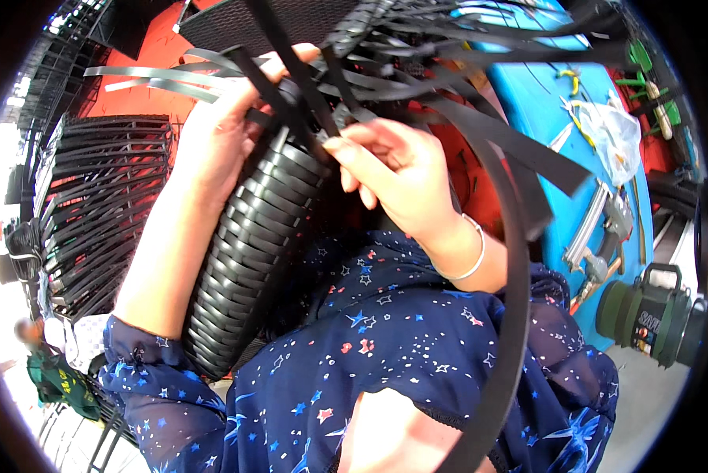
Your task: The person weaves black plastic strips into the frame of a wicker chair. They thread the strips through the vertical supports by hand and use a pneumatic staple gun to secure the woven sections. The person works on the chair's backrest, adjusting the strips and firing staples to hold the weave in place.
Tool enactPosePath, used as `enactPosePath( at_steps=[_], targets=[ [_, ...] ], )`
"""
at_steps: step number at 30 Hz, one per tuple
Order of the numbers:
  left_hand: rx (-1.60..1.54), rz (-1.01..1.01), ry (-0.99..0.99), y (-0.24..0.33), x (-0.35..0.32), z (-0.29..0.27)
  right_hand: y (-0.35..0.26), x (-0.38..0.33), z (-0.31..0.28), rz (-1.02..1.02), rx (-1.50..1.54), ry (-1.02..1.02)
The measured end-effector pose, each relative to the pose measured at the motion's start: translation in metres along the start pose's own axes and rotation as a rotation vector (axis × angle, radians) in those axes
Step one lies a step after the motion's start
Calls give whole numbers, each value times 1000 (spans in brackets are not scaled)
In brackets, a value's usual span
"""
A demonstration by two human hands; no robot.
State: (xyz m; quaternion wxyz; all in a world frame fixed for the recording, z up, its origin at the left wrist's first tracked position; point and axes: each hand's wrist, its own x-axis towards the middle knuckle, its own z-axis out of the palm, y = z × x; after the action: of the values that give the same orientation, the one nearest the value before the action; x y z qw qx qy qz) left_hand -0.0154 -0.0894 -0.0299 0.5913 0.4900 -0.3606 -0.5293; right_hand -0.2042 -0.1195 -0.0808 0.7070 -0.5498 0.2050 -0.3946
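The left hand [212, 130] closes around the top edge of a black woven basket [247, 248], which rests tilted on the person's lap. The right hand [397, 177] pinches loose black strips [496, 130] at the basket rim, fingers narrow together. A silver bangle [472, 256] sits on the right wrist.

Left hand [212, 134]: fingertips buried among the black strips [417, 87] at 12 o'clock; its grip cannot be read. Right hand [401, 181]: fingertips tucked behind the woven basket [251, 236] rim, palm side hidden. Basket's far wall and inside out of sight behind its near wall. Strip ends run off the top edge. Small tools on the blue counter [543, 102], 2 to 3 o'clock, too small to identify. Stack of black frames [102, 205] at 9 o'clock fades into glare.
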Motion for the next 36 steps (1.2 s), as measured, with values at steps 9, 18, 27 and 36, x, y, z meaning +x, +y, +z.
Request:
enactPosePath(
  at_steps=[9,18,27,36],
  targets=[
    [-21,-1,14,13,-12,4,17,-27,-16,-95,12,-3],
    [-60,-107,34,16,-14,-1,-12,-32,-39,-624,-705,-220],
    [-39,-87,5,5,-8,-1,6,-43,-38,-904,-423,165],
    [40,-46,133,1,-9,2,12,-49,-38,-772,-809,-135]
  ],
)
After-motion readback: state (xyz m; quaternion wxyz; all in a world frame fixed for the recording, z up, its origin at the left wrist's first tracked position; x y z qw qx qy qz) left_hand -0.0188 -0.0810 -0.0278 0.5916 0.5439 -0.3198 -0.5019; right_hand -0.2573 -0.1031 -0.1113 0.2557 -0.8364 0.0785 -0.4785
